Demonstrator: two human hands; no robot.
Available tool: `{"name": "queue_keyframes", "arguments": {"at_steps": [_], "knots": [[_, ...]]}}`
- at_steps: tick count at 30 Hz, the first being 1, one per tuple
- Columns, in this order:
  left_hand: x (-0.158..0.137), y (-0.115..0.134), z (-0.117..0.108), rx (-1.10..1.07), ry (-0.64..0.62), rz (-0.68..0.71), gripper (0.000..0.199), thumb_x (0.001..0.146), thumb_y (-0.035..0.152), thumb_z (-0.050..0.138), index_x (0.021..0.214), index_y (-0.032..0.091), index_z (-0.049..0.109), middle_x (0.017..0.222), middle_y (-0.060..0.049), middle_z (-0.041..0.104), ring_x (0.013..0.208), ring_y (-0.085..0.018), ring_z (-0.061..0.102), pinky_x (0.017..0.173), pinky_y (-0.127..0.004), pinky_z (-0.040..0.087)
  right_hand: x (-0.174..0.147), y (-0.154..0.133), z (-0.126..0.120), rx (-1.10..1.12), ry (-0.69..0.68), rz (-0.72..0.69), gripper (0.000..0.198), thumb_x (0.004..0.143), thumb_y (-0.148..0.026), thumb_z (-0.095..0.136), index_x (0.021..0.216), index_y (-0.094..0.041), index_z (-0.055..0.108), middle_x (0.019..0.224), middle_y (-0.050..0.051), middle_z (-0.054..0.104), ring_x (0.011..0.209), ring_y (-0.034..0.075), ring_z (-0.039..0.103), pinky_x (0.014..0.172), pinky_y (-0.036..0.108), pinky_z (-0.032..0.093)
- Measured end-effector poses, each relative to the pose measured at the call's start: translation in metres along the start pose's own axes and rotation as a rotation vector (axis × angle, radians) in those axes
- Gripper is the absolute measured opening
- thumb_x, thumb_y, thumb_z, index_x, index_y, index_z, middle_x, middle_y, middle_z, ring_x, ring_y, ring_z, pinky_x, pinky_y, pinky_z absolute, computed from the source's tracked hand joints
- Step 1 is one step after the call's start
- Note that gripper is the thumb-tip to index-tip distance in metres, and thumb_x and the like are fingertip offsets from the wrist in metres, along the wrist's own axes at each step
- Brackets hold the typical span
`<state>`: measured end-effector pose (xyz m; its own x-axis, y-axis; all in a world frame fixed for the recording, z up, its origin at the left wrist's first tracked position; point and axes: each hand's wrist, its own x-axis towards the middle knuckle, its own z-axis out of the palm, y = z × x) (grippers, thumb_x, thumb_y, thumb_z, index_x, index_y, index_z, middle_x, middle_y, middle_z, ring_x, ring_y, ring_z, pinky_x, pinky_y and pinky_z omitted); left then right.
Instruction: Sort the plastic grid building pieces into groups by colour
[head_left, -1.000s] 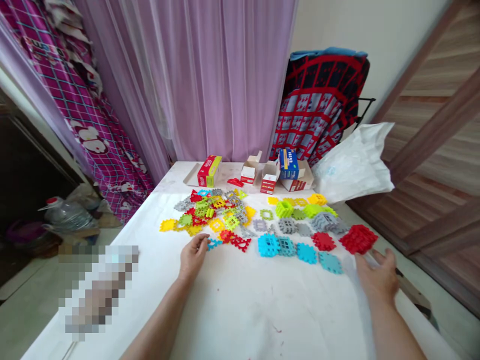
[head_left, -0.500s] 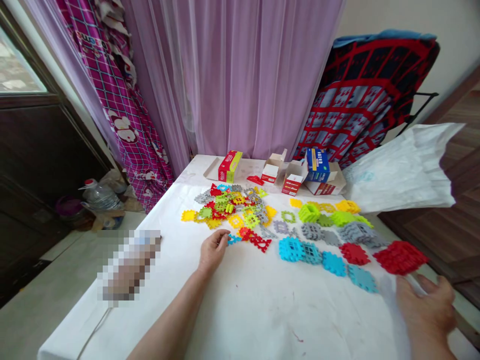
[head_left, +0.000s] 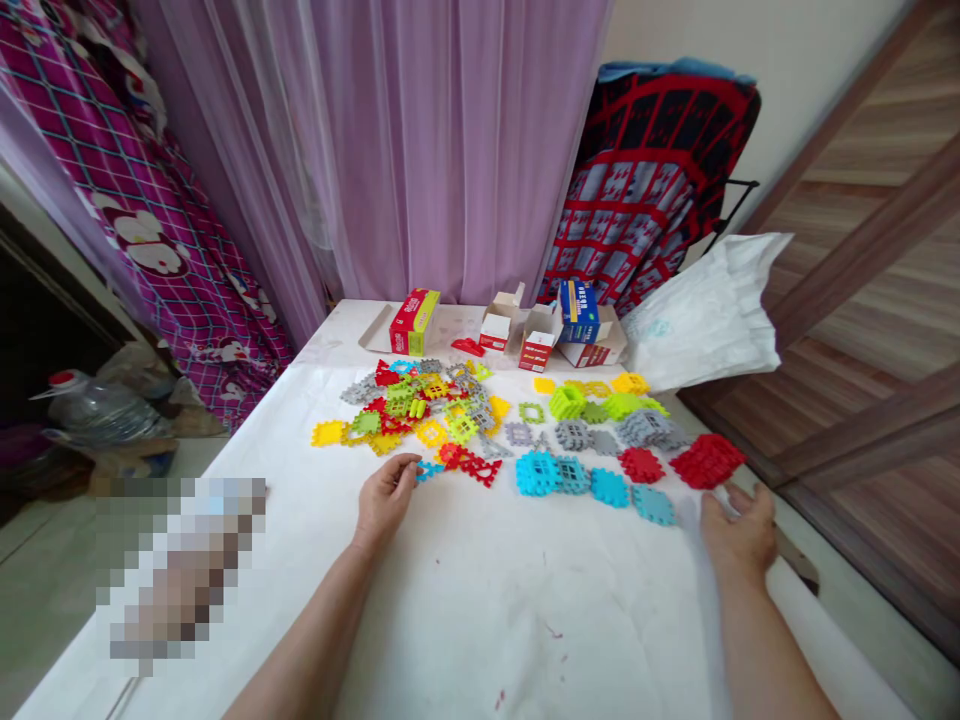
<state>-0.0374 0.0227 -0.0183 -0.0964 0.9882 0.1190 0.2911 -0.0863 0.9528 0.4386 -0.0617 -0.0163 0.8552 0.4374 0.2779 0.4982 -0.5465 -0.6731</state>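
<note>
My left hand (head_left: 386, 497) has its thumb and fingertips pinched together on the edge of a small blue plastic building piece (head_left: 430, 470). Red interlocking pieces (head_left: 471, 464) lie just to the right of it. Behind them spreads a mixed heap of red, yellow, green and grey pieces (head_left: 412, 405). At the table's right side my right hand (head_left: 741, 535) is open, thumb and fingers apart, close in front of a stack of red square pieces (head_left: 707, 462). Nothing shows in that hand. Left of the stack lie a red square (head_left: 641, 465) and a blue-grey square (head_left: 653, 505).
Blue squares (head_left: 538, 474), grey squares (head_left: 645, 429), green and yellow ones sit in colour groups. Small cardboard boxes (head_left: 414, 322) and a white bag (head_left: 701, 315) stand at the back. A blurred-out object (head_left: 187, 560) with a cord lies at the left edge.
My view has turned right, so everything appears further left. The right hand has come slightly closer to the red stack. The left hand stays at the blue piece.
</note>
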Motion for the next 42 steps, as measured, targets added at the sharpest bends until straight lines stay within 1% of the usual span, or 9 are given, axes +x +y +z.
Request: {"name": "queue_keyframes", "arguments": {"at_steps": [4, 13, 17, 21, 28, 31, 34, 37, 42], "knots": [[0.001, 0.0, 0.0, -0.009, -0.006, -0.001, 0.039, 0.078, 0.055, 0.057, 0.092, 0.021, 0.07, 0.073, -0.003, 0.074, 0.065, -0.018, 0.068, 0.066, -0.029, 0.054, 0.001, 0.006, 0.003, 0.035, 0.027, -0.045, 0.089, 0.066, -0.041, 0.056, 0.145, -0.006, 0.038, 0.121, 0.02, 0.066, 0.08, 0.031, 0.062, 0.084, 0.048, 0.046], [0.0, -0.006, 0.001, -0.001, -0.018, 0.014, 0.035, 0.081, 0.05, 0.054, 0.094, 0.021, 0.069, 0.076, -0.003, 0.075, 0.064, -0.016, 0.066, 0.065, -0.028, 0.052, 0.005, 0.014, 0.006, 0.028, 0.099, -0.06, 0.085, 0.066, -0.039, 0.059, 0.145, -0.012, 0.041, 0.118, 0.019, 0.069, 0.076, 0.035, 0.066, 0.085, 0.058, 0.05], [0.0, -0.005, 0.002, 0.013, -0.008, 0.009, 0.036, 0.08, 0.05, 0.053, 0.093, 0.021, 0.069, 0.074, -0.003, 0.074, 0.063, -0.016, 0.065, 0.064, -0.028, 0.052, -0.001, 0.005, 0.004, 0.098, 0.277, -0.224, 0.081, 0.066, -0.033, 0.058, 0.141, -0.005, 0.044, 0.126, 0.024, 0.063, 0.101, 0.04, 0.066, 0.09, 0.059, 0.05], [0.001, -0.006, 0.004, 0.029, -0.003, 0.017, 0.036, 0.079, 0.051, 0.053, 0.092, 0.022, 0.069, 0.074, -0.003, 0.074, 0.062, -0.016, 0.064, 0.063, -0.028, 0.051, -0.021, -0.031, 0.008, 0.229, 0.385, -0.437, 0.075, 0.07, -0.031, 0.058, 0.137, 0.0, 0.047, 0.125, 0.028, 0.062, 0.116, 0.039, 0.06, 0.097, 0.055, 0.047], [0.0, -0.005, 0.003, 0.061, 0.005, 0.022, 0.035, 0.08, 0.05, 0.051, 0.092, 0.022, 0.068, 0.075, -0.002, 0.074, 0.065, -0.016, 0.066, 0.065, -0.029, 0.052, -0.09, -0.154, 0.044, 0.425, 0.211, -0.804, 0.054, 0.084, -0.033, 0.056, 0.134, -0.011, 0.051, 0.125, 0.02, 0.062, 0.119, 0.031, 0.058, 0.1, 0.05, 0.045], [-0.001, -0.005, 0.003, 0.069, 0.015, 0.025, 0.033, 0.08, 0.048, 0.051, 0.092, 0.022, 0.068, 0.074, -0.002, 0.074, 0.066, -0.017, 0.067, 0.066, -0.03, 0.052, -0.13, -0.192, 0.061, 0.49, 0.097, -0.951, 0.045, 0.088, -0.027, 0.053, 0.132, -0.015, 0.052, 0.124, 0.017, 0.063, 0.118, 0.027, 0.057, 0.1, 0.046, 0.046], [-0.001, -0.006, 0.004, 0.064, 0.025, 0.032, 0.031, 0.08, 0.046, 0.051, 0.091, 0.023, 0.068, 0.074, -0.002, 0.074, 0.066, -0.017, 0.068, 0.068, -0.03, 0.053, -0.172, -0.207, 0.073, 0.454, -0.146, -1.081, 0.028, 0.089, -0.021, 0.05, 0.114, -0.018, 0.064, 0.11, 0.011, 0.069, 0.106, 0.024, 0.061, 0.096, 0.04, 0.047], [-0.001, -0.007, 0.005, 0.051, 0.02, 0.039, 0.03, 0.08, 0.045, 0.052, 0.092, 0.023, 0.069, 0.074, -0.001, 0.075, 0.067, -0.017, 0.068, 0.068, -0.03, 0.054, -0.204, -0.203, 0.081, 0.328, -0.352, -1.132, 0.024, 0.088, -0.017, 0.05, 0.103, -0.019, 0.068, 0.106, 0.01, 0.07, 0.1, 0.023, 0.062, 0.092, 0.038, 0.047], [-0.002, -0.009, 0.005, 0.03, 0.009, 0.043, 0.031, 0.081, 0.045, 0.053, 0.093, 0.022, 0.069, 0.075, -0.002, 0.075, 0.067, -0.017, 0.069, 0.066, -0.029, 0.055, -0.22, -0.19, 0.088, 0.145, -0.477, -1.128, 0.03, 0.083, -0.016, 0.056, 0.111, -0.021, 0.067, 0.117, 0.01, 0.067, 0.106, 0.025, 0.058, 0.091, 0.039, 0.045]]}}
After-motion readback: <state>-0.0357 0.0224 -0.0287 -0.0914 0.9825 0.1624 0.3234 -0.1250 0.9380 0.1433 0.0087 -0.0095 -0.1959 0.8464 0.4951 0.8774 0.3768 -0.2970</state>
